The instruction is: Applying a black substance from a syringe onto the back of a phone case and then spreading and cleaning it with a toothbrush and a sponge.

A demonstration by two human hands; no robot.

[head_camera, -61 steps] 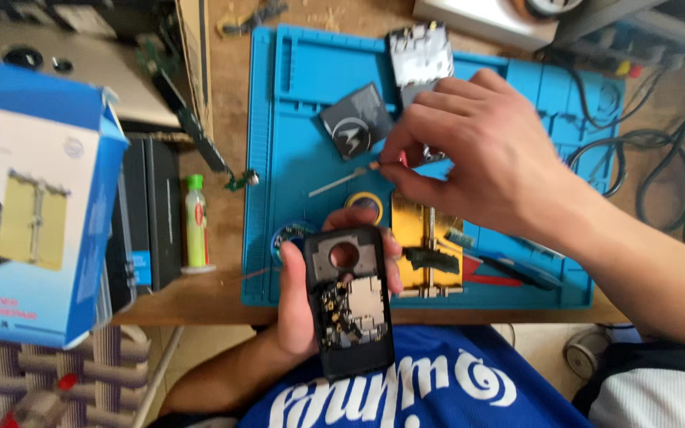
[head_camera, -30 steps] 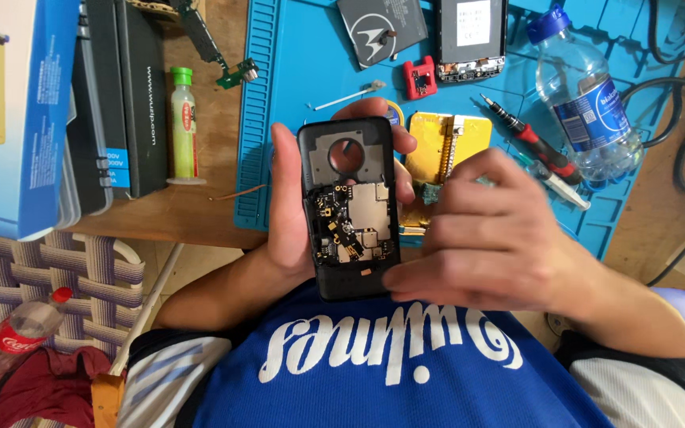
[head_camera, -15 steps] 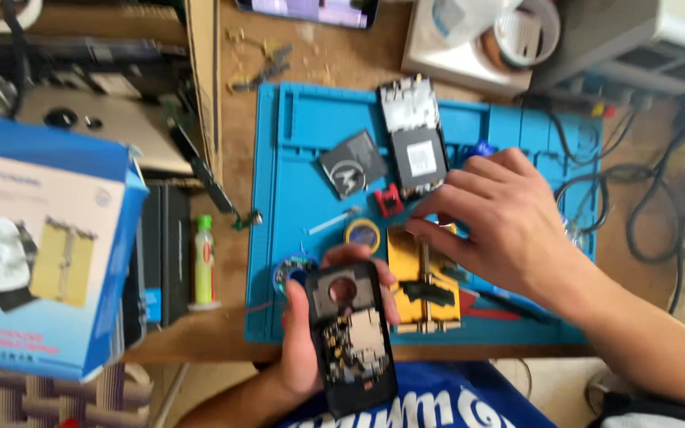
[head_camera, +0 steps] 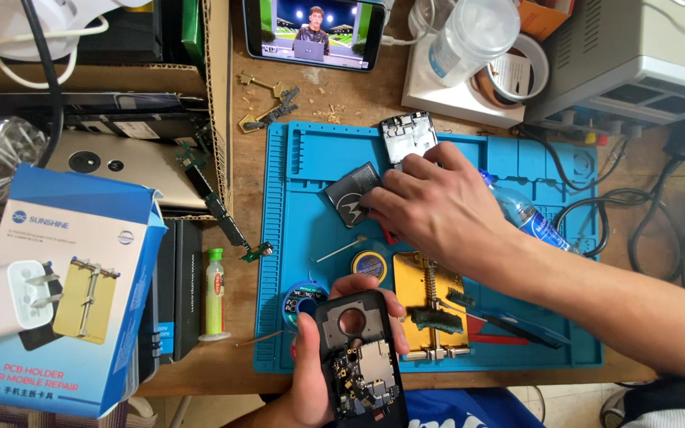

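My left hand (head_camera: 308,374) grips an opened black phone (head_camera: 358,358) at the table's front edge, its back off and its circuit board showing. My right hand (head_camera: 445,208) reaches over the blue work mat (head_camera: 303,158), palm down. Its fingertips rest at the right edge of a dark flat battery (head_camera: 346,192), just below a loose phone frame (head_camera: 406,135). Whether the fingers pinch anything is hidden under the hand.
On the mat lie a yellow board holder (head_camera: 422,305), a solder spool (head_camera: 303,299), a round tin (head_camera: 370,265) and a water bottle (head_camera: 529,218). A blue box (head_camera: 65,293) and green-capped tube (head_camera: 214,292) stand left. A lit screen (head_camera: 311,32), keys (head_camera: 267,107) and a grey unit (head_camera: 636,55) sit behind.
My right hand has slid up and left across the mat to the battery. My left hand still holds the open phone. My head has tilted, showing more of the bench behind.
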